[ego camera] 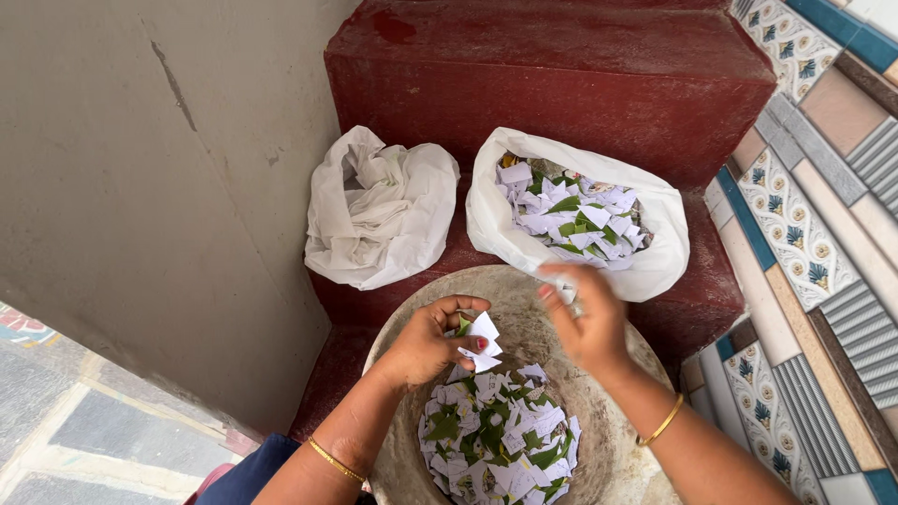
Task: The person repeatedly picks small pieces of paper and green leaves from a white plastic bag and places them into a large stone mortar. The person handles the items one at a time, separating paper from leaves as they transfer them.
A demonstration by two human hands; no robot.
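- Dark red painted steps (pixel 561 84) at the middle, a plain grey wall (pixel 140 187) at the left, patterned tiles (pixel 804 234) at the right, a strip of painted floor (pixel 75 440) at the lower left.
- On the lower step, side by side: a crumpled white bag (pixel 379 210) at the left, folded in on itself, contents hidden; an open white bag (pixel 655 266) at the right, filled with white paper pieces (pixel 575 215) mixed with green ones.
- In front of the steps, a wide grey bowl (pixel 519 299), its near rim cut off by the lower edge of the view, part of its far rim covered by the open bag and by the two hands.
- In the bowl's hollow, a heap of folded paper packets (pixel 496 440), white and green; print on them too small to make out.
- Left hand (pixel 430 341) above the heap, fingers (pixel 468 304) curled and pinching a few white packets (pixel 482 341).
- Right hand (pixel 585 318) blurred, over the bowl's far rim just below the open bag; fingers bunched, something small and white among them, grip hard to judge.
- Gold bangle (pixel 335 460) on the left wrist, another (pixel 662 421) on the right.
- Blue cloth (pixel 248 472) at the lower edge, cut off.
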